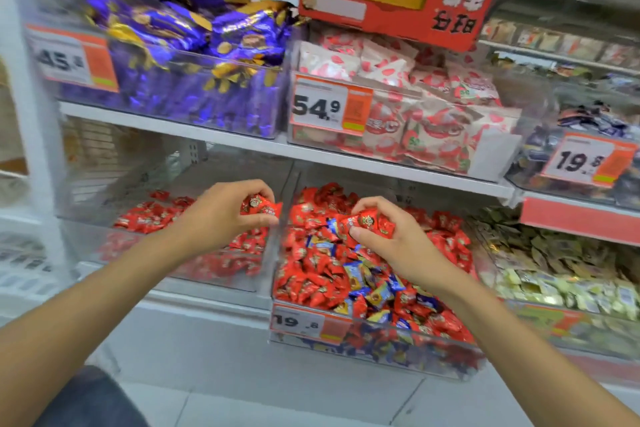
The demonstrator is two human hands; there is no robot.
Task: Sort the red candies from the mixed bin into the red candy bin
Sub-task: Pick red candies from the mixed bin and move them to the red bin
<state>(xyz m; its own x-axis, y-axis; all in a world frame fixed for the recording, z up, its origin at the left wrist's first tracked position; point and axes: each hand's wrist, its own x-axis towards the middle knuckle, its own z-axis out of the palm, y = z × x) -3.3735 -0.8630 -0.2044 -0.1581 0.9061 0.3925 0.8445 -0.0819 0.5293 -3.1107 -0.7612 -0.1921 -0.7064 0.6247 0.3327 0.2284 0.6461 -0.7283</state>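
Mixed bin (381,352), widest thing in view. Just left of it, red candy bin (156,243). Above the mixed bin, right hand (391,246) pinching red candies (372,222). Over its left rim, left hand (221,215) gripping a smaller red handful (261,208).

Reaching forward with both bare forearms, gripping a red candy (262,207) in the curled fingers of the left hand (221,218) and pinching several red candies (373,222) between thumb and fingers of the right hand (394,250).
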